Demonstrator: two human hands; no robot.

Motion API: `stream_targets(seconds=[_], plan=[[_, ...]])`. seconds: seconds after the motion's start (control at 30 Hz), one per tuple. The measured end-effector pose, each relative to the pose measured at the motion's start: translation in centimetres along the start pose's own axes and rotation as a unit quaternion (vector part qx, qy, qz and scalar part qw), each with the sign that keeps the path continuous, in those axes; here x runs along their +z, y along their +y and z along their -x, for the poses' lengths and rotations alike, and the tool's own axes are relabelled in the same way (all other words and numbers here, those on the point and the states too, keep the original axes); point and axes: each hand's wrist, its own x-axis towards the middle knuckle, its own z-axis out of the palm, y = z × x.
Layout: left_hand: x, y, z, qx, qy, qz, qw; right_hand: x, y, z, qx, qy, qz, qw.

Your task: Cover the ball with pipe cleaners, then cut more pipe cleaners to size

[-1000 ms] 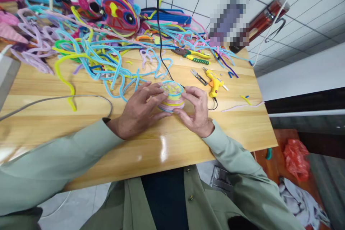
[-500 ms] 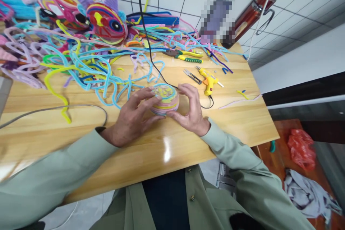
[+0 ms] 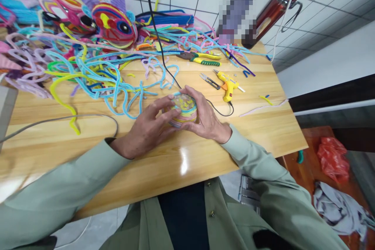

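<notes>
A small round bowl of coiled pipe cleaners (image 3: 184, 110), striped pink, yellow and blue, rests on the wooden table (image 3: 164, 164) in front of me. My left hand (image 3: 148, 129) grips its left side with thumb and fingers curled round it. My right hand (image 3: 206, 119) cups the right side and far rim, fingers pressed against the coils. Both sleeves are pale green.
A tangle of loose pipe cleaners (image 3: 96, 70) covers the table's far left. Two colourful fish heads (image 3: 114, 23) stand behind it. Pliers (image 3: 202, 59), small snips (image 3: 208, 81) and a yellow glue gun (image 3: 228, 86) lie to the right. A black cable (image 3: 159, 47) hangs down. A red bag (image 3: 332, 158) lies on the floor.
My right hand has closed further round the bowl's right side and far rim. The bowl has turned slightly between both hands. The view shifted a little.
</notes>
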Motion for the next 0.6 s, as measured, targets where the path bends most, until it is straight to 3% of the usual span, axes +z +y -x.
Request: stream_targets(seconds=[0.4,0.6], plan=[[0.0,0.0,-0.4,0.009,0.005,0.019,1.000,-0.5,-1.4,-0.9,0.050,-0.031,-0.008,0.998],[-0.2,0.7,-0.8,-0.015,0.003,0.034,0.999,0.0,-1.3,-1.0,0.047,-0.002,-0.030,0.998]])
